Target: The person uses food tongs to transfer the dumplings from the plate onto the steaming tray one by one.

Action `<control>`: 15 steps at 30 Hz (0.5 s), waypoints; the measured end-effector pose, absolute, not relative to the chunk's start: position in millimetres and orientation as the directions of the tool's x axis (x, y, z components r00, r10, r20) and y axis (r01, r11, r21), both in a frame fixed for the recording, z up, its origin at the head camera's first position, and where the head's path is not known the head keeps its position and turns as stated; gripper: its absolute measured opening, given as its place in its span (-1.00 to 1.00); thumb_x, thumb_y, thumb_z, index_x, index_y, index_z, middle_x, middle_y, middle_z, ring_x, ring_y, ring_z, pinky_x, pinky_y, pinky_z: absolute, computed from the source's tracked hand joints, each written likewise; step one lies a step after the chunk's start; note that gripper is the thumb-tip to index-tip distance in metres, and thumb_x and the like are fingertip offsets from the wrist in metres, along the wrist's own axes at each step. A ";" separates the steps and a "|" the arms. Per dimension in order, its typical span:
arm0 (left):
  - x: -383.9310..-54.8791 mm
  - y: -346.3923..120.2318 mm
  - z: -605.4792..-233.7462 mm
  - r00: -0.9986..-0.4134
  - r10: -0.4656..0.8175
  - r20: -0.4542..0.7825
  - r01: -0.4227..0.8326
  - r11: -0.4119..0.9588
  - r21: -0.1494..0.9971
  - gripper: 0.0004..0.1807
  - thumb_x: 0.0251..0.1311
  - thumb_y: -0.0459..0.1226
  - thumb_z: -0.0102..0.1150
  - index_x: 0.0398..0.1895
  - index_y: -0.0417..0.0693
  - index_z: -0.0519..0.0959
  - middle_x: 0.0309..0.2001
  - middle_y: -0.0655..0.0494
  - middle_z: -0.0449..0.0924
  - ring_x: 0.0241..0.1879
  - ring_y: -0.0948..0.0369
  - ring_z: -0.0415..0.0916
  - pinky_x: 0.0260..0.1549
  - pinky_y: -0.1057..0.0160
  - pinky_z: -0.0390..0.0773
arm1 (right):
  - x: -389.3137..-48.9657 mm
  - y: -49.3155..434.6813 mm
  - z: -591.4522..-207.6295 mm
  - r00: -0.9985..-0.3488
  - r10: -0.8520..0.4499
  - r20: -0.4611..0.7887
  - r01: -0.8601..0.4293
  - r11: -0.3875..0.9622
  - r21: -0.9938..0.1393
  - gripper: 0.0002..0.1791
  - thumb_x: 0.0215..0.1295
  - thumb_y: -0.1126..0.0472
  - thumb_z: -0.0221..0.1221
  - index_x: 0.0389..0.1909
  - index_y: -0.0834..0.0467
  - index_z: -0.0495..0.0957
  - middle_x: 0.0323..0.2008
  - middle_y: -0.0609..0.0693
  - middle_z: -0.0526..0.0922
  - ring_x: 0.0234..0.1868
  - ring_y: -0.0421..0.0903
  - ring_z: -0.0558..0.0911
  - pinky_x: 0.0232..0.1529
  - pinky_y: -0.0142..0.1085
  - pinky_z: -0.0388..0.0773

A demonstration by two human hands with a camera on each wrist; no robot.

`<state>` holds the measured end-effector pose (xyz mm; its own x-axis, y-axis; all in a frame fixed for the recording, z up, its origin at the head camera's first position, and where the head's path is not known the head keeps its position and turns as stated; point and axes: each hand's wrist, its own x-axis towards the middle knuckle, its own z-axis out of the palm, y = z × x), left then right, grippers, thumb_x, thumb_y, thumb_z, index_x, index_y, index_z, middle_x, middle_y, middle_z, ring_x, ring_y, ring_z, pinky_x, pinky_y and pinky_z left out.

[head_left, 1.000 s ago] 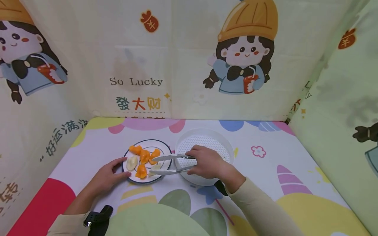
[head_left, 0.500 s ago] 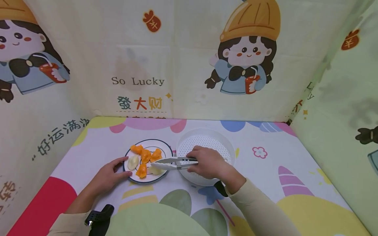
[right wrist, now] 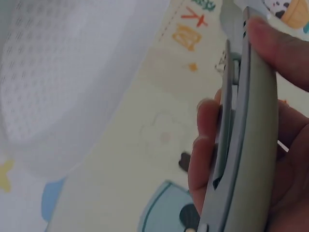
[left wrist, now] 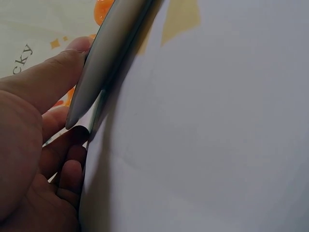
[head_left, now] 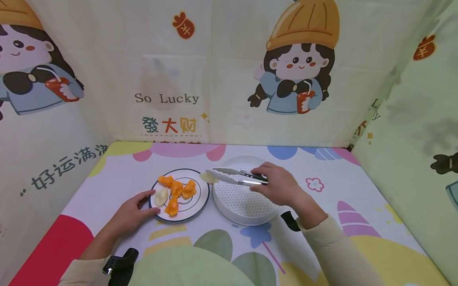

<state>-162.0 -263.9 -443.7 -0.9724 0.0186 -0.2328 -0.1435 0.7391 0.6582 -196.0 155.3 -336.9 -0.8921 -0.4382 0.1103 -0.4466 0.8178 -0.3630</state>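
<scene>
My left hand (head_left: 134, 214) holds the near-left rim of a white plate (head_left: 195, 208) with a dark blue edge; in the left wrist view the thumb lies against that rim (left wrist: 108, 58). On the plate sit several orange dumpling-shaped pieces (head_left: 176, 189) and one pale one (head_left: 161, 197). My right hand (head_left: 277, 182) grips metal tongs (head_left: 237, 176), seen close up in the right wrist view as tongs (right wrist: 246, 121) between thumb and fingers. Another pale dumpling-shaped piece (head_left: 207, 177) is at the tongs' tips, raised over the gap between the plate and a white round steamer tray (head_left: 234, 216).
The steamer tray has a perforated floor and a raised wall (right wrist: 96, 135), and stands just right of the plate. A printed cloth (head_left: 315, 214) covers the table. Patterned fabric walls (head_left: 225, 79) enclose it at the back and both sides.
The tongs closed on the pale piece at the plate's right side, then lifted it up and right toward the steamer tray. My left hand has stayed at the plate's rim.
</scene>
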 end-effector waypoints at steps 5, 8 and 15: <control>-160.7 -263.0 -442.4 -0.974 0.019 -0.227 -0.138 0.743 0.655 -0.03 0.15 0.16 0.35 0.49 -0.17 0.25 0.42 -0.46 0.13 0.37 -0.35 0.12 0.29 -0.28 0.24 | -202.2 184.2 -336.2 -0.934 -0.327 0.143 -0.356 0.876 -0.325 -0.49 0.23 0.04 0.38 0.14 0.21 0.61 -0.03 0.12 0.61 -0.14 0.06 0.58 -0.19 -0.04 0.60; -160.2 -262.8 -442.0 -0.975 0.020 -0.223 -0.135 0.744 0.654 -0.04 0.15 0.15 0.35 0.49 -0.18 0.25 0.42 -0.46 0.14 0.36 -0.35 0.13 0.29 -0.28 0.25 | -206.4 198.4 -338.7 -0.952 -0.269 0.143 -0.301 0.901 -0.312 -0.47 0.25 0.04 0.36 0.16 0.24 0.59 0.02 0.19 0.59 -0.10 0.13 0.58 -0.18 0.01 0.60; -160.1 -263.6 -443.9 -0.974 0.018 -0.224 -0.137 0.742 0.656 -0.04 0.15 0.15 0.35 0.49 -0.16 0.25 0.42 -0.46 0.14 0.36 -0.35 0.13 0.29 -0.28 0.25 | -215.7 218.9 -349.7 -0.974 -0.191 0.121 -0.219 0.933 -0.287 -0.44 0.27 0.03 0.32 0.18 0.29 0.56 0.05 0.26 0.57 -0.10 0.17 0.56 -0.17 0.06 0.58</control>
<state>-160.1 -263.6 -443.9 -0.9744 0.0179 -0.2243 -0.1374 0.7423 0.6558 -215.7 218.9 -349.7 -0.9741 -0.1913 0.1207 -0.2187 0.9327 -0.2867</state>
